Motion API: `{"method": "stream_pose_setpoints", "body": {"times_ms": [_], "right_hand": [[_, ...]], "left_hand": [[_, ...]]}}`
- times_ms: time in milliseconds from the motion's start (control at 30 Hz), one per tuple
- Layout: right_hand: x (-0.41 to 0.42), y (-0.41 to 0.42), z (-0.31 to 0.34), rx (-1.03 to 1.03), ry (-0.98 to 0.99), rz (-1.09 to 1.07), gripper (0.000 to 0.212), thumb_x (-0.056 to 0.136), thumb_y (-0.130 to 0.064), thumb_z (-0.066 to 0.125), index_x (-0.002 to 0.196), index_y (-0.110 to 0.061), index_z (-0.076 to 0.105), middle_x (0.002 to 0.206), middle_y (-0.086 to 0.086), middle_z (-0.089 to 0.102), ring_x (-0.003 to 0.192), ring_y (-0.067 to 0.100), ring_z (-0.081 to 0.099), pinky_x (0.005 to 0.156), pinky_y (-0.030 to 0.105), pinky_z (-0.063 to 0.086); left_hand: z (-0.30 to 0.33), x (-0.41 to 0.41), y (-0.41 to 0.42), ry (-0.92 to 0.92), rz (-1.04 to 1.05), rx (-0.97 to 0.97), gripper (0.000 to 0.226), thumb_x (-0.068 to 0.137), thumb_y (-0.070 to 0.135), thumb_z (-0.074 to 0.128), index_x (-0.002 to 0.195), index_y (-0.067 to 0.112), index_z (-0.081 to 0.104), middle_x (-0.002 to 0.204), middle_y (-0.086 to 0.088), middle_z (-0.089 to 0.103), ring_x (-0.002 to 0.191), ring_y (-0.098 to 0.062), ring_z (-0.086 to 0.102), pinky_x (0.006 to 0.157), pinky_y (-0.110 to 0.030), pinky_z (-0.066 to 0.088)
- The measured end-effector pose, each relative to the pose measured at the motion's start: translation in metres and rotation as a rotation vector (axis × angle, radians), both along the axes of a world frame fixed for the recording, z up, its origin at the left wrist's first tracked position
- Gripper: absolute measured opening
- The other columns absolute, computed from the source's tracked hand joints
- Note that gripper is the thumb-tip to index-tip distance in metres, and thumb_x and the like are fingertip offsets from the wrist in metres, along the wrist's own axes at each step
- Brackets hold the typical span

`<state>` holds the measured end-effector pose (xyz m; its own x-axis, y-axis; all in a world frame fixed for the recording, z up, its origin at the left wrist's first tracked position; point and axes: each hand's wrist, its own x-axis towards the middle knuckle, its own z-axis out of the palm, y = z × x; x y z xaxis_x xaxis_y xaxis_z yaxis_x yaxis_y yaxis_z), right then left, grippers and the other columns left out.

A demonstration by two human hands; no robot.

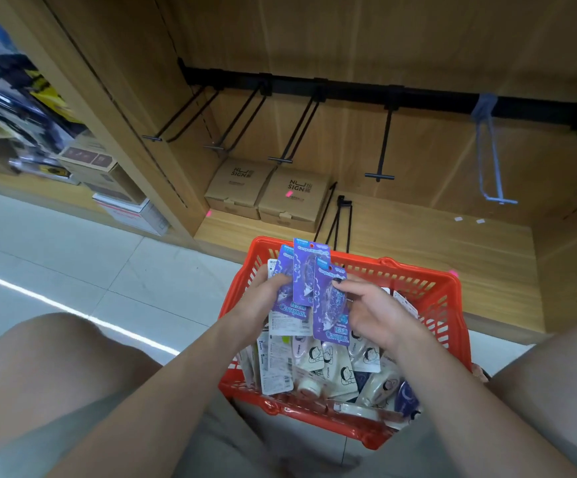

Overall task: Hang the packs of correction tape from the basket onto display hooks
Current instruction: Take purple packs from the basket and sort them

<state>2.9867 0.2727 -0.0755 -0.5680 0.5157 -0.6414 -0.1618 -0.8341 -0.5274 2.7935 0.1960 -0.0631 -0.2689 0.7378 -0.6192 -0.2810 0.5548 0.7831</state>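
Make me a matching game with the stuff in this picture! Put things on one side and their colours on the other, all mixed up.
Things:
1. basket
2. packs in the hands
3. NU SIGN boxes
4. hook rail

Colours:
A. black
B. purple
C. red
D. brown cardboard

Pairs: 1-C, 2-B, 3-D, 4-A

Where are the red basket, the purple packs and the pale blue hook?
red basket (428,288): head view, far rim.
purple packs (306,274): head view, middle pack's card.
pale blue hook (494,157): head view, its long wire.
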Motion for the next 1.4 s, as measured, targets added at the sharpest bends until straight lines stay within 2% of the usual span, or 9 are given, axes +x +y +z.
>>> {"method": "stream_pose_setpoints", "body": {"times_ms": [200, 467, 600, 700, 833, 967, 1133, 1300, 1400], "right_hand": [[-0.035, 0.001, 0.025, 0.174, -0.042, 0.173, 0.032, 0.1, -0.003, 0.061, 0.13, -0.009, 0.069, 0.122, 0.015, 0.075, 0.095, 0.021, 0.073, 0.088, 0.045, 0.062], [-0.102, 0.01, 0.046, 0.226, -0.01, 0.143, 0.03, 0.098, -0.002, 0.063, 0.129, -0.004, 0.065, 0.118, 0.019, 0.076, 0.095, 0.024, 0.075, 0.095, 0.048, 0.06], [-0.133, 0.018, 0.047, 0.245, -0.07, 0.089, 0.028, 0.1, -0.001, 0.062, 0.127, -0.007, 0.061, 0.095, 0.01, 0.079, 0.078, 0.021, 0.076, 0.077, 0.044, 0.063], [-0.165, 0.025, 0.051, 0.253, -0.042, 0.093, 0.035, 0.099, 0.006, 0.058, 0.132, -0.003, 0.058, 0.107, 0.019, 0.074, 0.087, 0.029, 0.074, 0.089, 0.052, 0.058], [-0.217, 0.034, 0.069, 0.359, -0.029, 0.129, 0.041, 0.088, 0.02, 0.054, 0.123, -0.002, 0.06, 0.105, 0.021, 0.074, 0.084, 0.03, 0.074, 0.078, 0.045, 0.062], [-0.265, 0.052, 0.076, 0.501, -0.152, 0.1, 0.027, 0.089, 0.014, 0.063, 0.111, -0.002, 0.064, 0.096, 0.017, 0.073, 0.081, 0.029, 0.071, 0.076, 0.042, 0.059], [-0.308, 0.07, 0.076, 0.531, -0.154, 0.072, 0.023, 0.092, 0.007, 0.066, 0.11, -0.006, 0.062, 0.099, 0.015, 0.075, 0.085, 0.03, 0.073, 0.085, 0.051, 0.06], [-0.337, 0.079, 0.066, 0.612, -0.186, 0.039, 0.025, 0.093, 0.006, 0.066, 0.11, -0.011, 0.06, 0.099, 0.013, 0.076, 0.086, 0.031, 0.073, 0.084, 0.051, 0.059], [-0.347, 0.08, 0.061, 0.65, -0.211, -0.002, 0.022, 0.093, 0.005, 0.067, 0.105, -0.013, 0.061, 0.1, 0.011, 0.077, 0.087, 0.029, 0.074, 0.083, 0.049, 0.059]], "left_hand": [[0.011, -0.019, -0.002, 0.014, 0.011, 0.05, 0.04, 0.095, 0.049, 0.071, 0.126, 0.031, 0.052, 0.111, -0.002, 0.079, 0.097, -0.023, 0.078, 0.093, -0.05, 0.061], [0.045, -0.088, 0.003, 0.182, 0.054, 0.087, 0.046, 0.095, 0.045, 0.071, 0.127, 0.018, 0.051, 0.113, -0.005, 0.078, 0.096, -0.023, 0.078, 0.091, -0.048, 0.062], [0.06, -0.135, 0.004, 0.325, 0.074, 0.048, 0.039, 0.098, 0.038, 0.071, 0.126, 0.019, 0.052, 0.111, -0.003, 0.076, 0.093, -0.021, 0.078, 0.078, -0.037, 0.063], [0.064, -0.171, 0.005, 0.432, 0.119, -0.014, 0.043, 0.095, 0.04, 0.073, 0.123, 0.017, 0.051, 0.111, -0.002, 0.072, 0.091, -0.017, 0.074, 0.069, -0.031, 0.059], [0.073, -0.203, 0.011, 0.389, 0.167, 0.004, 0.051, 0.087, 0.046, 0.079, 0.122, 0.016, 0.057, 0.11, -0.005, 0.077, 0.091, -0.023, 0.078, 0.087, -0.05, 0.063], [0.081, -0.231, 0.016, 0.417, 0.163, 0.002, 0.078, 0.065, 0.061, 0.078, 0.124, 0.016, 0.055, 0.109, -0.006, 0.077, 0.088, -0.025, 0.079, 0.084, -0.053, 0.064], [0.084, -0.257, 0.017, 0.518, 0.154, -0.077, 0.056, 0.093, 0.048, 0.073, 0.123, 0.011, 0.043, 0.112, -0.006, 0.068, 0.096, -0.021, 0.071, 0.081, -0.038, 0.059], [0.083, -0.269, 0.02, 0.549, 0.135, -0.094, 0.056, 0.092, 0.051, 0.072, 0.12, 0.012, 0.044, 0.11, -0.004, 0.066, 0.098, -0.021, 0.07, 0.084, -0.038, 0.057], [0.084, -0.269, 0.023, 0.565, 0.103, -0.112, 0.056, 0.092, 0.053, 0.07, 0.12, 0.014, 0.042, 0.109, -0.002, 0.065, 0.095, -0.016, 0.069, 0.075, -0.03, 0.056]]}}
